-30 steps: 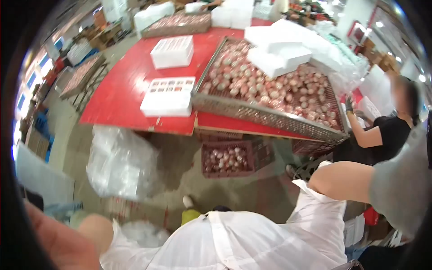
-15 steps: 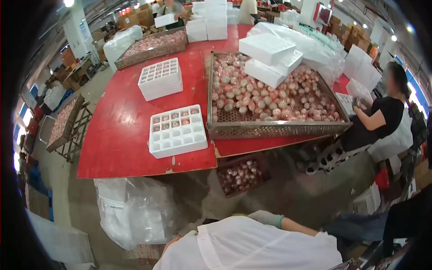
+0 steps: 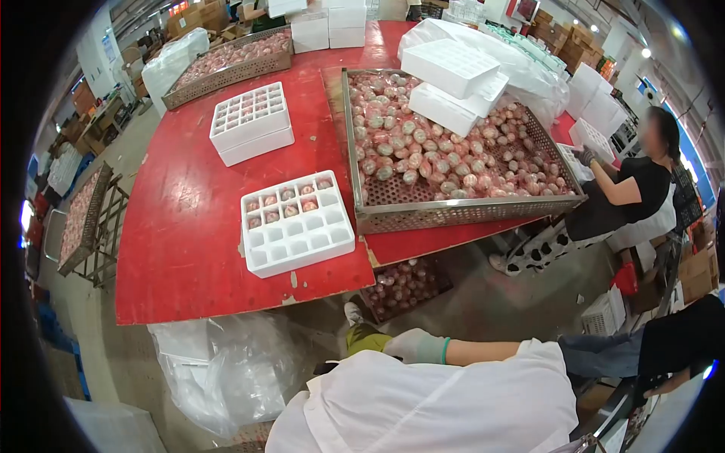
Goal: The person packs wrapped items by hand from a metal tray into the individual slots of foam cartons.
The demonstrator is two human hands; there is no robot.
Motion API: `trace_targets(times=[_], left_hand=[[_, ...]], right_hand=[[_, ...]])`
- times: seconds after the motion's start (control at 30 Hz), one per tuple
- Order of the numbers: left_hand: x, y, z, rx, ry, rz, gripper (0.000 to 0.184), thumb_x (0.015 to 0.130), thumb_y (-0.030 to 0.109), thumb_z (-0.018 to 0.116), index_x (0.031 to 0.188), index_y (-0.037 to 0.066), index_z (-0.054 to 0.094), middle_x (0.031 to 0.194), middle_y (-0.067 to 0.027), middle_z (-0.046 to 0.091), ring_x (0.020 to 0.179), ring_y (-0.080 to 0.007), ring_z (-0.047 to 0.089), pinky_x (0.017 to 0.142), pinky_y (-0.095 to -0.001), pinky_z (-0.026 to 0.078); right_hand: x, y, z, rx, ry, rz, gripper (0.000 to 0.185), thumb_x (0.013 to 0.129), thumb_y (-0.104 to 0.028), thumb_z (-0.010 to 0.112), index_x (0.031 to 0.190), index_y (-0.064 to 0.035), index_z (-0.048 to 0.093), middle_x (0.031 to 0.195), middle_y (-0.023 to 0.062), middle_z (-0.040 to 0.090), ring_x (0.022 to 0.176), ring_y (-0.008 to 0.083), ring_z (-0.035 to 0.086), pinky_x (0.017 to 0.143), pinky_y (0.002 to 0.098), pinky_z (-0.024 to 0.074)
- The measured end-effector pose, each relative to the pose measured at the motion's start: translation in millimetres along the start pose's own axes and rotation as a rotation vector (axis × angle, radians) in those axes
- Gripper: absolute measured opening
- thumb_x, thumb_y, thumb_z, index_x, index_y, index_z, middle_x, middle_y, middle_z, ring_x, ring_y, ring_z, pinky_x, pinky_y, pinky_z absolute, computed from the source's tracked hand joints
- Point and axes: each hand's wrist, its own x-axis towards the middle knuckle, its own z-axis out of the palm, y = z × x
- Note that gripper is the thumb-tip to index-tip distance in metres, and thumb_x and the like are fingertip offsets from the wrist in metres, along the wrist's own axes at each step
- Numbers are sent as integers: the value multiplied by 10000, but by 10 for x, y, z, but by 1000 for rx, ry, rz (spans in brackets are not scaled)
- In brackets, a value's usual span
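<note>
My right hand (image 3: 417, 346), in a pale grey glove with a teal cuff, is low in front of my body beside my olive-green trouser leg (image 3: 365, 337). Its fingers are hard to make out, and I see nothing held in it. My left hand is out of sight. Nearest on the red table (image 3: 174, 249) lies a white foam egg tray (image 3: 298, 245), its far cells partly filled with wrapped eggs and its near cells bare. Right of the tray, a perforated metal crate (image 3: 468, 215) holds many eggs (image 3: 430, 143) in clear, reddish wrapping.
Foam trays (image 3: 453, 72) rest on the crate. Farther left are stacked foam trays (image 3: 253, 124) and another egg crate (image 3: 230, 68). A co-worker (image 3: 630, 181) is at the right side. Under the table are a plastic bag (image 3: 226, 370) and a dark egg basket (image 3: 404, 291).
My view has shifted, bringing the near tray lower in the frame. My right forearm and gloved hand now show more fully, higher up. The co-worker's hands have moved over the foam tray.
</note>
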Motion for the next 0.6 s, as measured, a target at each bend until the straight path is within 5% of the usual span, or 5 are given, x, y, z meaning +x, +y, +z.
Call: trace_targets(times=[0.2,0.4,0.47,0.57,0.6], left_hand=[[276,380,-307,-35,14,-29,188,897,179,593,1018,38,569,863,-52,583,831,-164,555,748,-271,448],[649,905,-784,-86,43,0,202,924,208,576,1030,38,554,872,-50,579,847,-155,547,753,-262,442],[789,1173,-1001,-155,71,101,207,933,217,571,1034,37,549,875,-49,578,852,-152,544,755,-260,440],[1041,1813,-1250,-265,160,399,216,947,231,562,1040,37,542,880,-48,576,860,-148,540,757,-256,438],[1137,2188,-1255,-194,251,438,247,947,238,566,1081,33,533,952,-64,569,916,-157,535,798,-272,437]], right_hand=[[617,228,-550,7,400,-273,101,767,-194,582,747,-106,626,755,70,627,691,309,620,597,422,490],[1028,820,-1418,228,167,-301,147,794,-198,604,803,-63,661,834,120,648,793,295,623,707,396,494],[1071,1121,-2022,280,532,-226,179,794,-245,653,846,-74,671,847,120,653,784,296,621,729,397,502],[1232,1982,-2737,284,1116,222,272,841,-263,626,1000,-43,642,1019,117,641,944,236,610,835,380,490],[1259,2265,-2912,287,1264,391,326,846,-281,560,1038,-32,645,1052,168,638,974,302,616,886,398,477]])
